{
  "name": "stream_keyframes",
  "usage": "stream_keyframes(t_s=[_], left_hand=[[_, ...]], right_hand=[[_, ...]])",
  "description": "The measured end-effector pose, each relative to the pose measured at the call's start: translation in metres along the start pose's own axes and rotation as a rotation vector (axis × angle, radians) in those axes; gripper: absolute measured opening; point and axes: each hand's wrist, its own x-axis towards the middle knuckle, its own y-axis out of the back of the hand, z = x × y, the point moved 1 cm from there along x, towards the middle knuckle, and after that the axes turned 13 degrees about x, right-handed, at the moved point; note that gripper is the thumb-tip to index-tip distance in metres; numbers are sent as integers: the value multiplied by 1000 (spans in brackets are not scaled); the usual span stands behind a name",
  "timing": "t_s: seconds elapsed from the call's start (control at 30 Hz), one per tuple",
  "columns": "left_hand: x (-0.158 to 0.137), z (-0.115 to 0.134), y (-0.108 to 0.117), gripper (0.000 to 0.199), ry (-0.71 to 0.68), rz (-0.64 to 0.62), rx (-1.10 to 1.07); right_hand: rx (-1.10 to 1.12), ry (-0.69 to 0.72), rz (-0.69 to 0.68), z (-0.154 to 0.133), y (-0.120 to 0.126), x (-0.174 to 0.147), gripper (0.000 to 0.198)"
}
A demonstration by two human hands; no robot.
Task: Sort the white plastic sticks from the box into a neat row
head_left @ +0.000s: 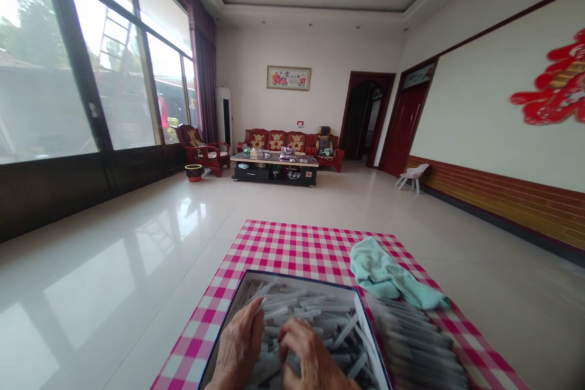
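A shallow box [372, 341] with a dark blue rim and white inner walls holds a loose heap of thin, pale, translucent stick-like pieces [297, 304]; their exact kind is unclear. My left hand [240, 341] is over the box's left side, thumb and fingers pressed together; whatever lies between them is too small to make out. Beside it, my right hand [311, 356] reaches into the heap with bent fingers, smeared by motion, their tips partly hidden. To the right of the box lies a blurred row of similar grey, dark-streaked pieces [415, 344].
A crumpled mint-green cloth [388, 274] lies behind the row, on a pink-and-white checked tablecloth [292, 244]. Farther off stand a low coffee table [274, 161], a red wooden sofa [311, 141], an armchair [205, 149] and a small pale stool [412, 177]. Windows line the left.
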Motion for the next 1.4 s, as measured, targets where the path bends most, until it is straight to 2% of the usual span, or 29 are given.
stream_keyframes(t_s=[0.17, 0.3, 0.43, 0.5, 0.57, 0.7, 0.93, 1.07, 1.2, 1.33, 1.4], left_hand=[[-3, 5, -2, 25, -166, 89, 23], [-5, 7, -3, 23, -282, 185, 6], [-5, 6, -5, 30, -319, 40, -38], [-6, 6, -7, 33, -324, -20, -50], [-8, 5, -9, 34, -327, -23, -56], [-13, 3, -14, 36, -322, 12, -65], [-11, 7, -11, 38, -337, -69, -142], [-8, 12, -3, 39, -353, -102, -214], [-5, 17, 4, 38, -371, -97, -273], [-2, 22, 11, 26, -351, -220, -269], [0, 23, 14, 24, -364, -190, -247]], right_hand=[[226, -163, 188, 1, 12, 20, 6], [516, -249, 438, 18, 18, 22, 15], [693, -282, 658, 30, 25, 23, 24], [720, -318, 716, 29, 29, 24, 27], [732, -348, 744, 26, 32, 24, 29], [755, -367, 745, 21, 34, 25, 31], [836, -345, 670, 25, 26, 25, 30], [861, -367, 532, 26, 18, 25, 28], [760, -400, 375, 25, 13, 22, 25], [700, -405, 249, 24, 9, 21, 20], [720, -409, 205, 22, 7, 21, 19]])
